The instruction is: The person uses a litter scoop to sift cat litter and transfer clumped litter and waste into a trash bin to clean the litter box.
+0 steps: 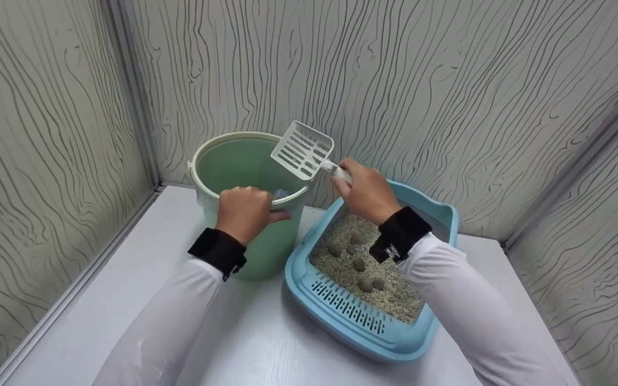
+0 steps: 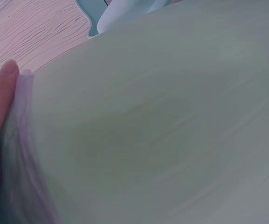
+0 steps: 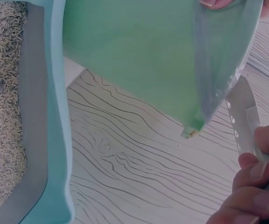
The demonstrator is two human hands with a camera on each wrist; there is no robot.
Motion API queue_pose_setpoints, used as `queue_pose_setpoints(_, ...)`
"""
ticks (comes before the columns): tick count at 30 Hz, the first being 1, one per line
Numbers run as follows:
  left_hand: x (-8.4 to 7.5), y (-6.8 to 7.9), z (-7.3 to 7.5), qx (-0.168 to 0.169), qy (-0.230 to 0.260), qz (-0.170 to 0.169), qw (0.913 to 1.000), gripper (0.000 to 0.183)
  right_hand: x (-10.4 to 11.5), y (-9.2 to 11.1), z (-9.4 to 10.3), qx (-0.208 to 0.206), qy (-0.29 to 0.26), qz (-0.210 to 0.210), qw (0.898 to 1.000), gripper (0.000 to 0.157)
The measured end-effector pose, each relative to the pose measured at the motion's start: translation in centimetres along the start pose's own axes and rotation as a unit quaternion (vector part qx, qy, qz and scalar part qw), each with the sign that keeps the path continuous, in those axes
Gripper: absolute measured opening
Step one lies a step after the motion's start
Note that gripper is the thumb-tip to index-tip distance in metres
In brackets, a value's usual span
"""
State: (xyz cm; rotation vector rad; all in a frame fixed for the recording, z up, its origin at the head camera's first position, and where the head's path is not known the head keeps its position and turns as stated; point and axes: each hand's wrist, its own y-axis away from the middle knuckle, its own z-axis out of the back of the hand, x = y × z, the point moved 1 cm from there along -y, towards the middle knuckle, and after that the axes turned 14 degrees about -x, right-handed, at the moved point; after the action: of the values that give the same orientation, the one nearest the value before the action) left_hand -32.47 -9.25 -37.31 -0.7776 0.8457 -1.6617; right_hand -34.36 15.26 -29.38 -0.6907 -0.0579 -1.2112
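One scoop (image 1: pixel 303 150) at right rim of bin (image 1: pixel 269 249)

Right hand (image 1: pixel 368 194) fingers curled round scoop; slotted head tilted, no load seen, rim contact unclear. Left hand (image 1: pixel 245 212) grips bin's near rim. Step, judged: emptying into bin. Clumps (image 1: pixel 359 265) lie in tray (image 1: pixel 360 339) at right; next move likely calls for lowering scoop there, slid under one

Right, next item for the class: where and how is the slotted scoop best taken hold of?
Probably by the handle of the scoop, coming from the blue tray side, where the right hand grips it: the narrow handle points that way, while the wide, slotted head lies towards the green bucket.
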Motion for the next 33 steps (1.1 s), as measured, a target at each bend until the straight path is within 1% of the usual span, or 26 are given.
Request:
queue_pose_setpoints(3, 0.2, -0.1, 0.0, 0.000, -0.003, -0.001, 1.0000, 0.081, -1.0, 0.7, 0.8, 0.008, -0.038, -0.026, 0.999, 0.025)
queue_pose_setpoints(6, 0.3, -0.2, 0.0, 0.003, -0.003, 0.000, 1.0000, 0.081, -2.0, 1.5, 1.8, 0.011, -0.062, -0.043, 0.997, 0.024)
queue_pose_setpoints(12, 0.2, -0.3, 0.1, 0.020, 0.000, 0.005, 0.9998, 0.080, -4.6, 3.9, 3.8, 0.001, -0.079, -0.057, 0.995, 0.024)
queue_pose_setpoints(16, 0.1, -0.5, 0.1, 0.025, 0.003, 0.001, 0.9997, 0.080, -6.6, 5.9, 5.3, -0.016, -0.059, -0.059, 0.996, 0.027)
queue_pose_setpoints(21, 0.1, -0.6, 0.0, 0.029, 0.005, 0.002, 0.9996, 0.080, -8.9, 8.1, 7.0, -0.024, -0.031, -0.061, 0.997, 0.033)
queue_pose_setpoints(26, 0.0, -0.6, 0.0, 0.024, 0.002, -0.003, 0.9997, 0.080, -10.9, 9.8, 8.5, -0.010, -0.005, -0.074, 0.997, 0.037)
queue_pose_setpoints(29, 0.1, -0.7, 0.0, 0.015, -0.005, -0.005, 0.9999, 0.080, -11.9, 10.3, 9.0, 0.005, 0.010, -0.077, 0.997, 0.039)
queue_pose_setpoints(33, 0.2, -0.9, 0.1, 0.014, -0.007, -0.003, 0.9999, 0.081, -13.3, 10.6, 9.2, 0.020, 0.037, -0.076, 0.996, 0.035)
